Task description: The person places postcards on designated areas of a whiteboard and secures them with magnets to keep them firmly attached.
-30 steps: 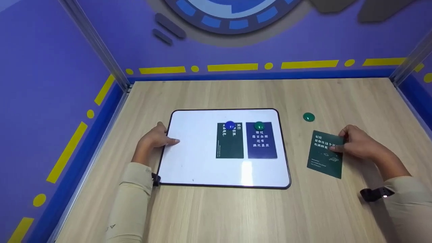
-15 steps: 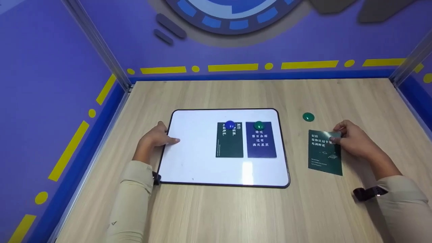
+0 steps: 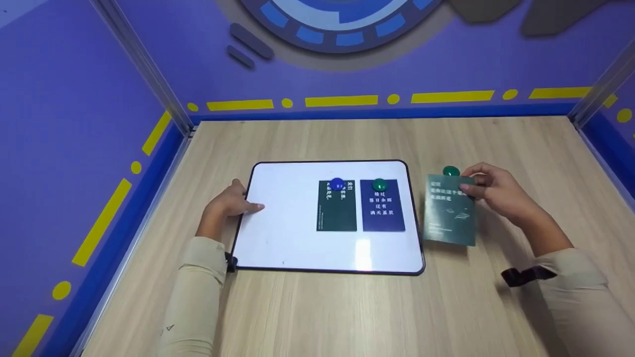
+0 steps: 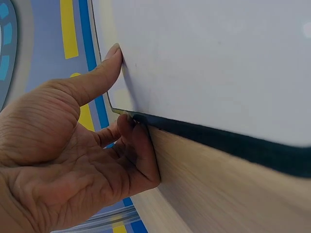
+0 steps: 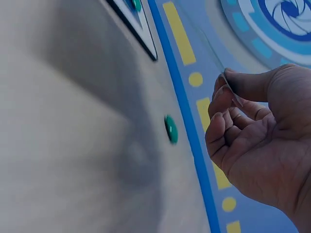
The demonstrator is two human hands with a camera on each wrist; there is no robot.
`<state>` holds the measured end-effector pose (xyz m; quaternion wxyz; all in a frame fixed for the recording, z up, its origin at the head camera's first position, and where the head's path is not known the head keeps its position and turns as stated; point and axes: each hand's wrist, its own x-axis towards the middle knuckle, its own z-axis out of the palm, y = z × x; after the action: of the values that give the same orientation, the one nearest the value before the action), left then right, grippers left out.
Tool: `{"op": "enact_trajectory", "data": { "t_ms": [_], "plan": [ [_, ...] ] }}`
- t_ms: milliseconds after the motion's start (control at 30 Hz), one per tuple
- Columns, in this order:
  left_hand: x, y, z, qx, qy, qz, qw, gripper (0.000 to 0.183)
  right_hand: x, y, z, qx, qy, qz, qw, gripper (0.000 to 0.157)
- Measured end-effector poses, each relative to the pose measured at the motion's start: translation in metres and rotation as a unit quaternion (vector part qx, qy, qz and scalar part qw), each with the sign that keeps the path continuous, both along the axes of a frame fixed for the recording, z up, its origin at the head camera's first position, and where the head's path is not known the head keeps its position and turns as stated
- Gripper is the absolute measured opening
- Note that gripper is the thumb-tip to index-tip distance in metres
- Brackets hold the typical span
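A whiteboard (image 3: pixel 292 248) with a dark frame lies on the table. My left hand (image 3: pixel 226 202) grips its left edge; in the left wrist view the thumb (image 4: pixel 104 73) is on the white face and curled fingers are at the rim. Between thumb and fingers, my right hand (image 3: pixel 501 191) pinches the upper right edge of a green card (image 3: pixel 449 213) with white print, raised off the table beside the board's right edge. On the board are a dark green card (image 3: pixel 337 213) under a blue round magnet (image 3: pixel 337 184) and a navy card (image 3: pixel 383 218) under a green magnet (image 3: pixel 379 185).
A loose green magnet (image 3: pixel 451 170) lies on the wooden table (image 3: pixel 347 317), partly behind the raised card; the right wrist view shows this green magnet (image 5: pixel 171 129) below the hand. Purple-blue panels (image 3: pixel 337 79) with yellow marks stand at the back and sides.
My right hand has lifted the green card and carried it left and slightly away from me, up to the board's right edge. The left hand and the board have stayed put.
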<state>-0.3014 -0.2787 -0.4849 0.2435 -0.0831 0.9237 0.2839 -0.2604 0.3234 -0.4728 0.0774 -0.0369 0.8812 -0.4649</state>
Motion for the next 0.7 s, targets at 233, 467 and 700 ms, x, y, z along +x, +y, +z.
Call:
{"op": "enact_trajectory", "data": {
  "t_ms": [233,467,700],
  "plan": [
    [0.001,0.000,0.002,0.000,0.004,0.000,1.0000,0.111,-0.009,-0.062,0.006,-0.023,0.002,0.041,0.999,0.030],
    [0.001,0.002,0.001,0.003,0.004,0.010,0.9999,0.107,-0.020,-0.127,0.001,-0.020,-0.008,0.083,0.996,0.027],
    [-0.001,0.001,0.004,-0.003,-0.010,-0.004,0.9999,0.110,-0.029,-0.208,-0.008,0.016,0.030,0.129,0.991,0.024]
  ]
}}
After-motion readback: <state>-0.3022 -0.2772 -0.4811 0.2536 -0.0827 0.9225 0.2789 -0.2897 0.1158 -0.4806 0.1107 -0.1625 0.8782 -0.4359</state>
